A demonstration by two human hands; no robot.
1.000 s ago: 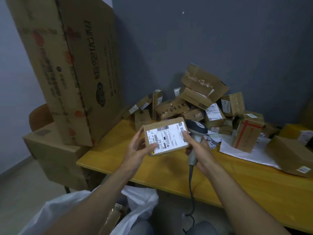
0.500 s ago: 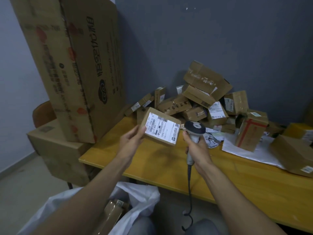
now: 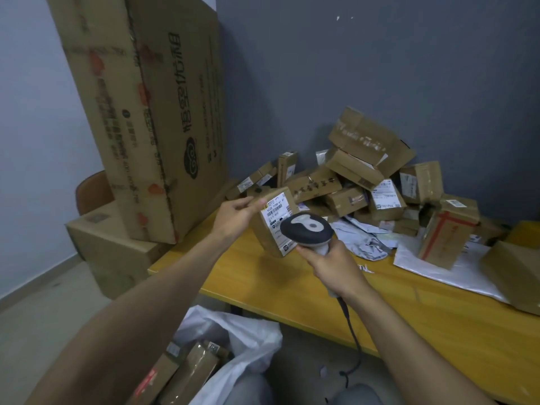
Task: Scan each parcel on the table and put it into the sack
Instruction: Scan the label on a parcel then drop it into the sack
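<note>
My left hand [image 3: 236, 216] grips a small cardboard parcel [image 3: 270, 229] by its top left corner, above the yellow table [image 3: 423, 311]. The parcel's white label faces right, toward the scanner. My right hand [image 3: 333, 261] holds the handle of a grey and white barcode scanner [image 3: 306, 229], whose head sits right in front of the label and covers part of it. A black cable hangs from the handle. Below, at the table's near edge, a white sack [image 3: 248, 337] stands open with several parcels inside.
A heap of cardboard parcels [image 3: 368, 176] is piled against the grey wall at the back of the table. A red-taped box [image 3: 447, 232] and white mailers lie to the right. A huge carton [image 3: 152, 112] leans at the left on another box.
My left hand has turned the parcel so its label faces right and carried it further from me. The scanner has come up to the label.
</note>
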